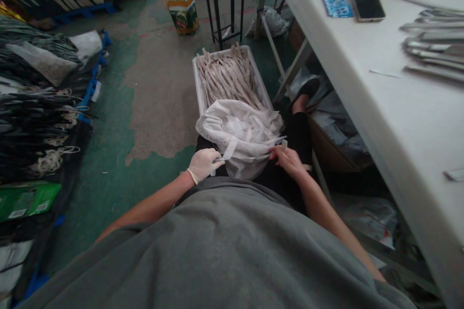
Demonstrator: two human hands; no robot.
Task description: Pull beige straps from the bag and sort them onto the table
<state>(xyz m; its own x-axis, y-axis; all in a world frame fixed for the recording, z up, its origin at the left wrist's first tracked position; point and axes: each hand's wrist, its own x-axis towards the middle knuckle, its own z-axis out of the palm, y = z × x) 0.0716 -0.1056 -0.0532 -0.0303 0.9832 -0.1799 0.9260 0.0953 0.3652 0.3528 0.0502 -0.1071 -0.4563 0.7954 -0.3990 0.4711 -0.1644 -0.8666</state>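
On my lap rests a white sack [250, 161], its mouth open and crumpled white scraps or lining [239, 125] showing inside. My left hand [205, 164], in a white glove, is closed with thumb and fingers on a flat white strip [229, 148] at the sack's near left side. Bare, my right hand [290, 161] pinches a short pale strip [284, 145] by the right rim of the sack. Whether the two strips are one piece cannot be seen. Just beyond the sack, a white crate [260, 77] holds many long beige strips [228, 75].
To the right stands a white table [366, 91] bearing a phone [368, 5], a blue packet [337, 5] and grey strips [435, 43]. A black stool [217, 14] and a printed carton [182, 12] stand ahead. Bundled cords [39, 125] lie on blue pallets at left.
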